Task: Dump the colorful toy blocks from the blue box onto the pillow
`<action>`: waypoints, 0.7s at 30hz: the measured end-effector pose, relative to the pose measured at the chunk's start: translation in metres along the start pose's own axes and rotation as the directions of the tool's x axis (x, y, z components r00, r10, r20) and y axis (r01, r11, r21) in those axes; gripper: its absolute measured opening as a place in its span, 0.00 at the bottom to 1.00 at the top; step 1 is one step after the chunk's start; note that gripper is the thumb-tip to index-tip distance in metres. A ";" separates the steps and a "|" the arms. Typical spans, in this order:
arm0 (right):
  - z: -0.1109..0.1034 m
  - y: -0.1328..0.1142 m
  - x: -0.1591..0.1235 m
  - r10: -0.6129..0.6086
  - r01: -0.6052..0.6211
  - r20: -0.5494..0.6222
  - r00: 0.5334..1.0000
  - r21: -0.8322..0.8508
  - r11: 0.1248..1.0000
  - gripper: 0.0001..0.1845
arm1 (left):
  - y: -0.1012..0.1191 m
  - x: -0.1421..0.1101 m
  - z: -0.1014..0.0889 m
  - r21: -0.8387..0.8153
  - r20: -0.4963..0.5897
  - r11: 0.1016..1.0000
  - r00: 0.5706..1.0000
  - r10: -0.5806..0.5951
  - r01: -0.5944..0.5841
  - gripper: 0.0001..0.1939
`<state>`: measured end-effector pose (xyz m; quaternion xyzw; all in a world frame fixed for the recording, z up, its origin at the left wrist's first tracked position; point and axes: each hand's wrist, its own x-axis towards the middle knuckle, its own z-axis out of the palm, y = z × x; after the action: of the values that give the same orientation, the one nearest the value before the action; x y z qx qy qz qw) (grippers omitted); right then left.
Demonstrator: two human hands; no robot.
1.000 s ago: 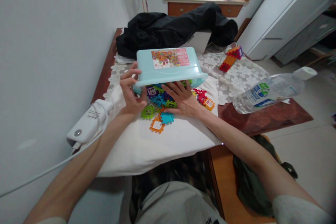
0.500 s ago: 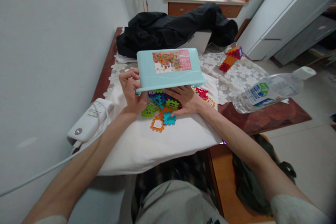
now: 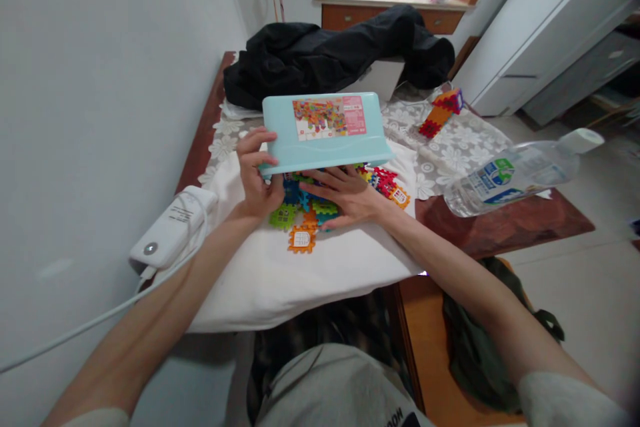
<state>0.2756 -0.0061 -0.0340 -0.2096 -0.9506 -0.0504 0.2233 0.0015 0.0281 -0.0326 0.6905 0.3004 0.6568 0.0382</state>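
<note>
White cloth (image 3: 280, 280) covers the table in front of you, and a black jacket (image 3: 330, 57) lies at 12 o'clock. Near the middle, the pale blue plastic box (image 3: 325, 133) is tipped up on its side with the label facing you. Your left hand (image 3: 257, 173) holds its left end, thumb on top and fingers curled under the rim. Your right hand (image 3: 345, 195) lies flat with fingers spread over the coloured building tiles (image 3: 320, 203) just under the box's open mouth. A water bottle (image 3: 515, 173) lies at 3 o'clock, a white charger (image 3: 173, 227) at 9 o'clock. Only one hand holds the box, so I think it can slip and scatter tiles off the cloth edge. One orange tile (image 3: 301, 239) already lies apart, nearer to you.
</note>
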 end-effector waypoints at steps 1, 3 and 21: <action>-0.001 -0.006 0.002 -0.035 0.035 0.008 0.999 -0.005 0.999 0.49 | 0.001 0.001 -0.001 -0.006 0.026 0.998 0.998 0.058 -0.058 0.22; 0.001 -0.013 0.006 -0.111 0.111 0.025 0.994 -0.021 0.994 0.42 | 0.003 0.004 -0.003 -0.021 0.091 0.980 0.976 0.197 -0.196 0.18; 0.014 -0.023 0.009 -0.165 0.166 0.060 0.984 -0.012 0.986 0.29 | 0.014 0.005 -0.009 0.026 0.169 0.993 0.979 0.111 -0.117 0.19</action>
<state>0.2532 -0.0214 -0.0427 -0.1332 -0.9705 -0.0704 0.1885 -0.0020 0.0156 -0.0209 0.7600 0.2679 0.5920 0.0130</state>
